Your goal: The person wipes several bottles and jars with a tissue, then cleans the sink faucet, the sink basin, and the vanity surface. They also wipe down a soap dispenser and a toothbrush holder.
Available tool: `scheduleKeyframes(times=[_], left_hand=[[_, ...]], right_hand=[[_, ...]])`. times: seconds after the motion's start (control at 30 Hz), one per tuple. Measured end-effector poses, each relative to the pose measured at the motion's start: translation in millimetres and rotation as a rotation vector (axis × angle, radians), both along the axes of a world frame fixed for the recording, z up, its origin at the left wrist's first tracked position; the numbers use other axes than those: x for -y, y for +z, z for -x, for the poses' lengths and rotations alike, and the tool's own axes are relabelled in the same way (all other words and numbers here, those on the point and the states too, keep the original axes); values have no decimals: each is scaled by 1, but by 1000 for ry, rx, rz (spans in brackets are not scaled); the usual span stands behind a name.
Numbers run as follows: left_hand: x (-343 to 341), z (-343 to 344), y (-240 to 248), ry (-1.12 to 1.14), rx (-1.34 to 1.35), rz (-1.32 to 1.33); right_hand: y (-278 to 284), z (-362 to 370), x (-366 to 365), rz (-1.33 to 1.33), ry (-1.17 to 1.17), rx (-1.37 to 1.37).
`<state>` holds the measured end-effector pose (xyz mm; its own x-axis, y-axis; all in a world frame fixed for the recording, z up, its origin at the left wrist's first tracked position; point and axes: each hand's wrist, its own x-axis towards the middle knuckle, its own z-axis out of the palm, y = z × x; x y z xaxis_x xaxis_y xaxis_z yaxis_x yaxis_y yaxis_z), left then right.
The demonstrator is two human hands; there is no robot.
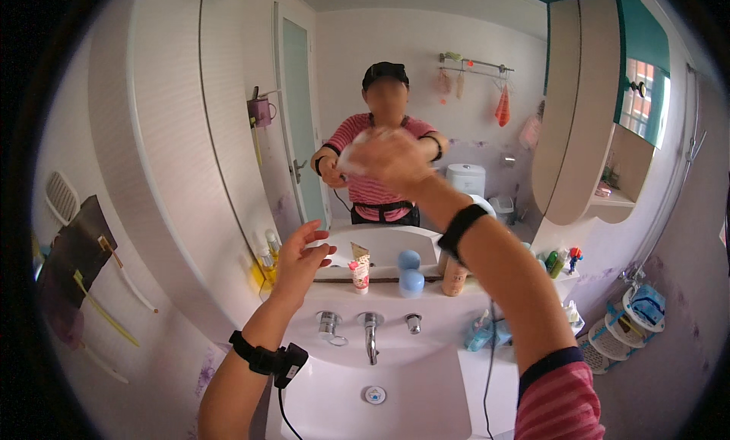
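My right hand (395,162) is raised in front of the wall mirror (342,41) and smeared by motion. A white cloth (352,157) shows at its left side, pressed under the fingers; the hand hides most of it. Lower and to the left, my left hand (298,261) hangs in the air with fingers apart, holding nothing. It is nearest to a pump bottle with yellow liquid (267,265) and a white and pink tube (360,275) on the ledge. Each wrist wears a black band.
A pale sink (426,387) with a chrome faucet (370,337) lies below. Along the ledge stand a round blue container (411,282) and a peach bottle (454,279). A blue bottle (479,332) is right of the sink. A black cable (490,379) runs beside it. A cabinet (582,98) juts out upper right.
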<state>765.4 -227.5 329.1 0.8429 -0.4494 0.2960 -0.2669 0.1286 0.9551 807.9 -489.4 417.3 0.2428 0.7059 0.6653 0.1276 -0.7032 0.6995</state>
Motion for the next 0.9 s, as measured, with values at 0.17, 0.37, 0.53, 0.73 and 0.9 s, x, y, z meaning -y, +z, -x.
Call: scheduleKeyframes(times=[0.17, 0.37, 0.53, 0.73, 0.9], left_hand=[[-45, -16, 0, 55, 1, 19], [-69, -30, -2, 32, -11, 21], [-78, -40, -8, 22, -3, 76], [-85, -42, -10, -8, 5, 76], [-97, -47, -8, 16, -20, 59]], right_hand=[[64, 69, 95, -889, -229, 504], [97, 54, 92, -1285, 55, 628], [75, -38, -62, -636, 70, 411], [11, -73, -165, -144, -125, -117], [37, -70, -91, -274, -144, -420]])
